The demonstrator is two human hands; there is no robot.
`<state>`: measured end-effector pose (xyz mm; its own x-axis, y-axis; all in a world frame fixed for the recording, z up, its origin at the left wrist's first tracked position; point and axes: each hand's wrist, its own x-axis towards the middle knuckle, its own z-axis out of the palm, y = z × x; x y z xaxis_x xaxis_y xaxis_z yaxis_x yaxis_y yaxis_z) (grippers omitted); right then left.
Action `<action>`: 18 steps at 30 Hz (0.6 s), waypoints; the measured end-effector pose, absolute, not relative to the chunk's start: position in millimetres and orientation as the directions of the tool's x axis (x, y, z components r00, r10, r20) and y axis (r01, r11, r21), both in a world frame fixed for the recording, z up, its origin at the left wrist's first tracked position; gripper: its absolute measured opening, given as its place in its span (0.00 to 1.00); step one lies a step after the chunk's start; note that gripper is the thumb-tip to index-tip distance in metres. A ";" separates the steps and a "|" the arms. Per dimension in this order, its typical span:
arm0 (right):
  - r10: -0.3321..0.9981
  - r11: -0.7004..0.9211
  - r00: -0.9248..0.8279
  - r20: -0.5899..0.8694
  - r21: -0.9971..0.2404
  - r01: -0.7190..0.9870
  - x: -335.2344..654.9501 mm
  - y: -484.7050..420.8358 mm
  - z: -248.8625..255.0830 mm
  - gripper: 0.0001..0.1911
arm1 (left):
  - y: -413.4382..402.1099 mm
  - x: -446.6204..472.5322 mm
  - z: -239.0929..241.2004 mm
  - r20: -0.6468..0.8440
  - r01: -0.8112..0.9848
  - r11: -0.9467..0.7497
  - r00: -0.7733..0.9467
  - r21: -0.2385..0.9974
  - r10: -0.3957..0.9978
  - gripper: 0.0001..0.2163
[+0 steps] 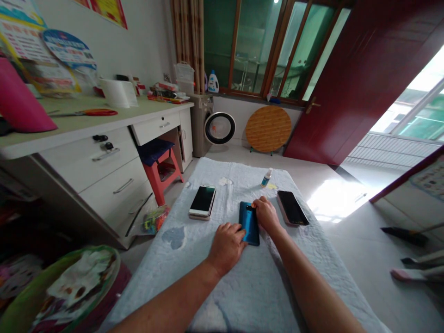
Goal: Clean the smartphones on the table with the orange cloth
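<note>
Head view: nearest the lens, your bare forearms reach across a pale blue patterned cloth (187, 282), with a bin (121, 274) of crumpled paper at lower left. Your left hand (227, 245) lies palm down and loosely opened, its fingers and thumb resting on the left edge of a blue phone (251, 229). The phone lies back up on the cloth between your two hands, its camera end pointing away from you. Your right hand (266, 213) is drawn narrow at that far end, fingertips pinching a small orange piece (254, 204) against the phone, beside the camera area. Flanking the pair, a white-framed phone (203, 200) lies to your left and a dark-screened phone (292, 208) to your right, both well apart from your fingers. Beyond them, a small spray bottle (266, 178) stands near the cloth's far edge. Farther off, a red stool (160, 178) sits by the white-drawered desk (111, 162); behind are a washing machine (200, 122) with its round door ajar, a round wooden tabletop (268, 128) against the wall, and a dark red door (342, 88).
</note>
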<state>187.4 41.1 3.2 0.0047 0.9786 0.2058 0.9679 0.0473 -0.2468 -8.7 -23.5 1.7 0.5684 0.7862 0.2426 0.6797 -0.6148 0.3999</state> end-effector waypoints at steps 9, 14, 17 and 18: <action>0.962 0.272 -0.246 0.119 -0.341 0.900 177.8 -8.2 16.3 0.15 | -23.5 -10.0 2.6 0.248 0.669 -0.618 0.570 0.414 0.783 0.12; 0.958 0.285 -0.258 0.123 -0.355 0.890 177.5 1.1 18.6 0.14 | -22.2 -11.1 0.9 0.254 0.660 -0.627 0.577 0.414 0.776 0.12; 0.975 0.214 -0.184 0.121 -0.311 0.926 177.5 25.7 17.3 0.15 | -21.1 -11.9 -0.8 0.248 0.656 -0.632 0.587 0.412 0.771 0.13; 0.978 0.196 -0.166 0.124 -0.293 0.936 176.9 34.9 16.2 0.15 | -20.9 -12.1 -1.1 0.247 0.654 -0.634 0.589 0.412 0.769 0.13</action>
